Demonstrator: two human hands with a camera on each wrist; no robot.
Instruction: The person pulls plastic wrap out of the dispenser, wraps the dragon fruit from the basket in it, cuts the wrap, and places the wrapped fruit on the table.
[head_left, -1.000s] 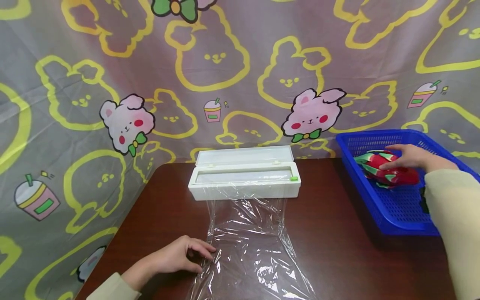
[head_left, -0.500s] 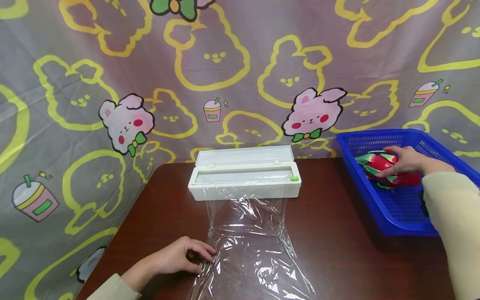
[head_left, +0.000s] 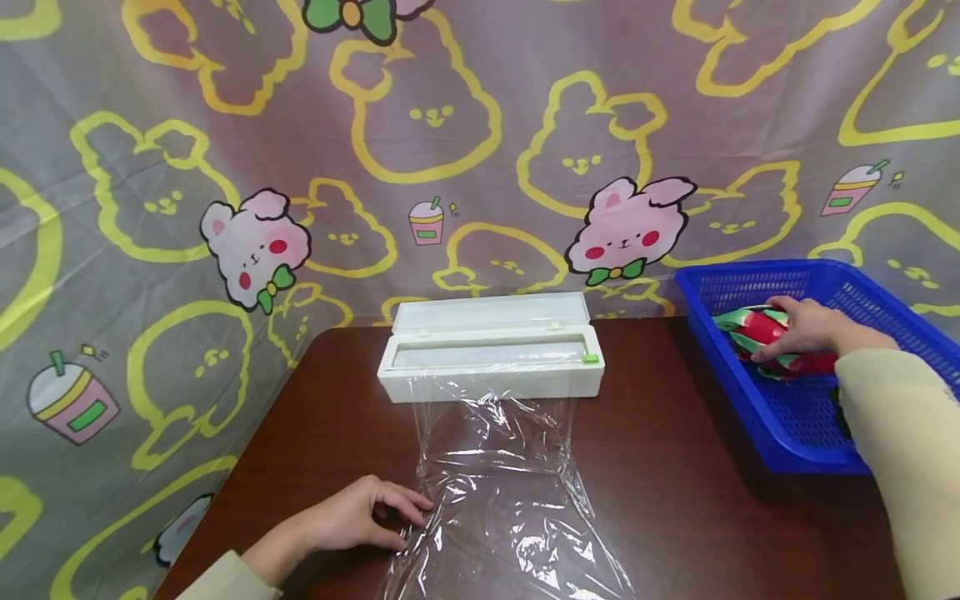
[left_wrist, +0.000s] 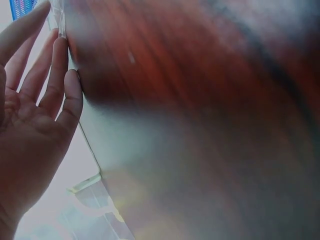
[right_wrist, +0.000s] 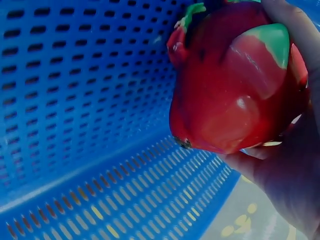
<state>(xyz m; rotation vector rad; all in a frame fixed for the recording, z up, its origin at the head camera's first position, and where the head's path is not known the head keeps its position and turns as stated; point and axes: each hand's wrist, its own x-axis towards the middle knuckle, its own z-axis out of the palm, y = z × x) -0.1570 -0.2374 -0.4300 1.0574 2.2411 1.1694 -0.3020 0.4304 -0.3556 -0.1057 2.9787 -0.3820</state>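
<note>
My right hand (head_left: 813, 327) grips a red dragon fruit (head_left: 759, 332) with green-tipped scales, inside the blue basket (head_left: 806, 464) on the right. The right wrist view shows the thumb and fingers around the dragon fruit (right_wrist: 225, 95), beside the slotted basket wall (right_wrist: 75, 90). Fingertips of my left hand (head_left: 352, 518) rest at the left edge of a clear sheet of cling film (head_left: 502, 492). In the left wrist view the left hand's (left_wrist: 35, 115) fingers are extended and spread, near the table's surface. The film runs forward from a white cling film dispenser (head_left: 487, 385) with its lid raised.
A green slide cutter (head_left: 591, 359) sits at the dispenser's right end. Something dark (head_left: 842, 412) lies in the basket, partly hidden by the right sleeve (head_left: 892, 450). The dark brown table (head_left: 660, 467) ends at a patterned curtain (head_left: 480, 150).
The right hand and the dragon fruit have shifted slightly within the basket, the hand leftward along it. The left hand, film and dispenser stay in place.
</note>
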